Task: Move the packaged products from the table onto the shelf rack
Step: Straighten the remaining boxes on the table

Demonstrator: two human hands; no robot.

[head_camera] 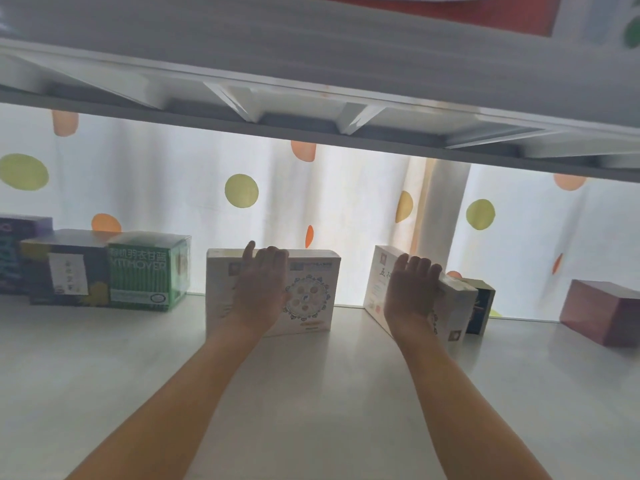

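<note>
On the shelf (311, 393), at twelve o'clock, left hand (261, 289) grips a white box (311, 292) by its top, fingers curled over; right hand (412, 292) clasps a second box (381, 282) at one o'clock. Several boxes already shelved; the table is unseen.

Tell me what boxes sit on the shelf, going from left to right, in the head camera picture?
Purple box at the edge → dark box with a white label → green box → white box with a round flower pattern under the left hand → white box with red writing under the right hand → small dark box → pink box.
</note>
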